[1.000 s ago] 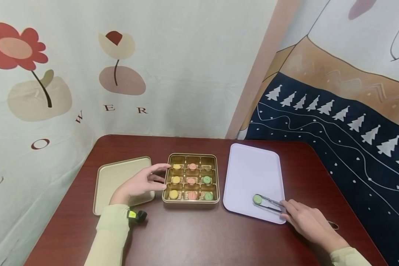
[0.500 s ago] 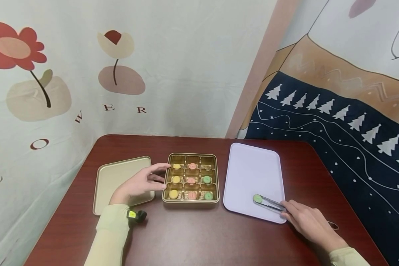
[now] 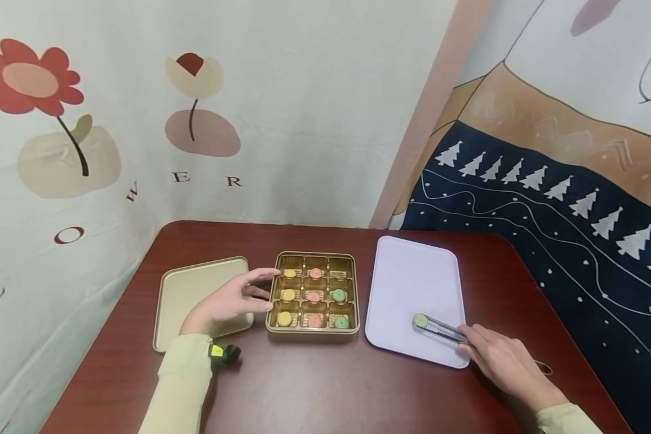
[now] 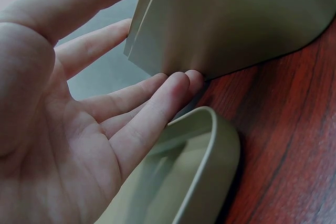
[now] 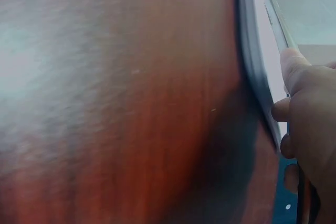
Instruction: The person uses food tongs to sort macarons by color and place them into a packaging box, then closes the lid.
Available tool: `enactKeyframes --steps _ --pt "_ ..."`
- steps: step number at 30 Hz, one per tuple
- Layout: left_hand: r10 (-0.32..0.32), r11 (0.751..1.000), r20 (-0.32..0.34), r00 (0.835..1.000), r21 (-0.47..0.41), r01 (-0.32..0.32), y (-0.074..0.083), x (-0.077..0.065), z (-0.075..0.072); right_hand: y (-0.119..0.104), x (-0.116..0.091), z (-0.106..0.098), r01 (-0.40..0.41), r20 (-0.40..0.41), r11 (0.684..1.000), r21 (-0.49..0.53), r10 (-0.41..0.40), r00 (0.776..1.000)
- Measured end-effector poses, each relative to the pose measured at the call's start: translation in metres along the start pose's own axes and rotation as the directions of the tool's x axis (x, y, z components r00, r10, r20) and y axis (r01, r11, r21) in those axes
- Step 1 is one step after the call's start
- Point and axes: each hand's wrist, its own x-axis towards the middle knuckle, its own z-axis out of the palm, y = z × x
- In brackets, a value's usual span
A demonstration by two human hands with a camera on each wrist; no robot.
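Note:
My left hand (image 3: 225, 301) touches the left side of a gold divided tin (image 3: 311, 331) with extended fingers; in the left wrist view the fingertips (image 4: 178, 83) meet its wall. Yellow, pink and green macarons sit in its columns, and the back right compartment shows bare gold. In my right hand (image 3: 499, 358) I grip metal tongs (image 3: 449, 331) low over a lilac tray (image 3: 412, 277). Their tips are closed around a green macaron (image 3: 421, 320) at the tray's front part. The right wrist view shows the tongs (image 5: 281, 27) only in part.
A gold lid (image 3: 187, 289) lies left of the tin, partly behind my left hand and forearm. All stand on a dark red wooden table (image 3: 314, 386). Printed curtains (image 3: 304, 150) hang behind and to the right.
The arms of the tongs have drawn closer together on the green macaron. My left hand stays at the tin. The head view has shifted slightly.

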Motion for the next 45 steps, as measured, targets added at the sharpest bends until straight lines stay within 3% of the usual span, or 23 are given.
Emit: enactKeyframes --steps 12,18,25,35,45 --pt "0.014 0.999 0.003 1.0 -0.029 -0.014 -0.003 0.0 0.001 0.001 0.044 -0.016 -0.046 0.001 0.999 -0.004 0.046 0.999" --pt "0.043 0.999 0.007 0.999 -0.005 -0.043 -0.005 0.002 0.001 0.003 0.065 -0.019 -0.025 -0.034 1.0 0.003 0.025 0.999" --pt "0.061 0.998 0.004 0.998 -0.004 -0.061 -0.005 0.002 0.0 -0.007 0.088 -0.017 -0.035 0.032 0.999 0.018 0.034 0.999" --pt "0.002 1.0 0.004 1.0 -0.028 -0.002 -0.002 0.0 0.001 -0.035 0.142 0.0 0.119 -0.051 0.991 0.06 -0.116 0.992" --pt "0.019 1.0 0.002 1.0 -0.011 -0.019 -0.001 0.0 0.001 -0.055 0.181 0.013 0.148 -0.059 0.987 0.058 -0.145 0.988"
